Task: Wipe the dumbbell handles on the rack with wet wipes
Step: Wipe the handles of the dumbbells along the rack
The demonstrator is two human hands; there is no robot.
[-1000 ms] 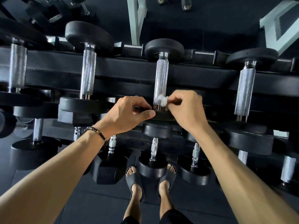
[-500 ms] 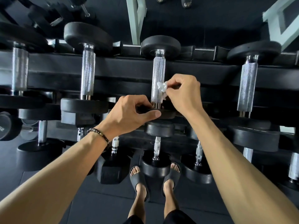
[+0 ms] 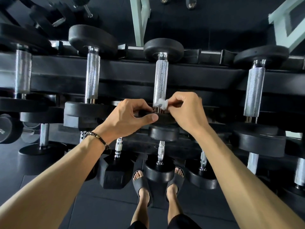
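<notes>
A dumbbell with a knurled silver handle [image 3: 160, 80] lies on the top tier of the black rack [image 3: 206, 76], in the middle of the view. My right hand [image 3: 186, 113] pinches a small crumpled white wet wipe [image 3: 162, 104] against the near end of that handle. My left hand [image 3: 130, 118] grips the rim of the same dumbbell's near black head [image 3: 165, 119], thumb along its front edge. The far head [image 3: 163, 49] sits at the rack's back rail.
Other dumbbells lie on the top tier: two to the left [image 3: 92, 75] [image 3: 23, 73] and one to the right [image 3: 254, 90]. Lower tiers hold smaller dumbbells [image 3: 160, 152]. My sandalled feet [image 3: 142, 184] stand on the dark floor below. A pale green frame [image 3: 140, 19] rises behind.
My right hand slid the wipe up the handle half a second ago and has come back down to its near end. My left hand has kept its hold on the head.
</notes>
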